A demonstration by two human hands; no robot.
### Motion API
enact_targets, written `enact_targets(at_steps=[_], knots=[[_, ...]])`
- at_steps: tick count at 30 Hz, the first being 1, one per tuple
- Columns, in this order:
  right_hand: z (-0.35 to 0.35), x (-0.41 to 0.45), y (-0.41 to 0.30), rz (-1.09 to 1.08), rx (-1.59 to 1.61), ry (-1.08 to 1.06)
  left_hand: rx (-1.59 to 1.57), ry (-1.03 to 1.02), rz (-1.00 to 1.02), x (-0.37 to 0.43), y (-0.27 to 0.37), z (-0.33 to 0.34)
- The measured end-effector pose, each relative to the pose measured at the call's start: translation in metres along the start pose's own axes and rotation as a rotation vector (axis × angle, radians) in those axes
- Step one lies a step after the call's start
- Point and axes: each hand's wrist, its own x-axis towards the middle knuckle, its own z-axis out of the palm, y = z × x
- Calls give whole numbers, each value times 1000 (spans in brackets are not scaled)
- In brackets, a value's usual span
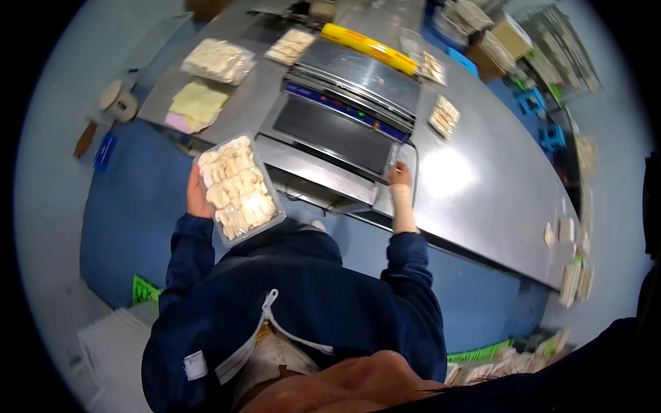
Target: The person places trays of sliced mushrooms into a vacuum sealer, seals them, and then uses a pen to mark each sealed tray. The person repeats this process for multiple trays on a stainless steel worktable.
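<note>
My left hand (197, 193) holds a clear plastic tray of sliced pale mushrooms (238, 188) by its left side, over the near edge of the steel table. The tray has a shiny clear top. My right hand (400, 174) is at the right front corner of a tabletop film-wrapping machine (335, 134), beside its dark plate; its fingers are small in view, and whether they grip anything cannot be told. A yellow roll or tube (367, 49) with red writing lies across the machine's back.
Wrapped packs (218, 61) are stacked at the back left, behind yellow and pink cloths (197, 106). Another filled tray (290, 46) stands left of the machine. Small packs (444, 117) lie to its right on the steel table (496, 206). Blue stools (552, 138) stand beyond the table.
</note>
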Motion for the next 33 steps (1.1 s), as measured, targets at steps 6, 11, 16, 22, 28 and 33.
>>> enact_targets(at_steps=[6,11,16,22,28,33], knots=[[7,93,147,200,-211,-94,-9,-103,-41,29,-8,25],[21,101,112,116,-224,-136,-9,-41,-7,12,-7,43],[13,89,83,-22,-286,-181,-10,-46,9,16,-14,47],[2,86,82,8,-106,-167,-48,-34,-10,19,-17,47],[-34,59,18,82,643,-442,-60,-41,-97,15,-9,49],[-48,5,-122,1,783,-706,-62,-106,-73,14,-10,61]])
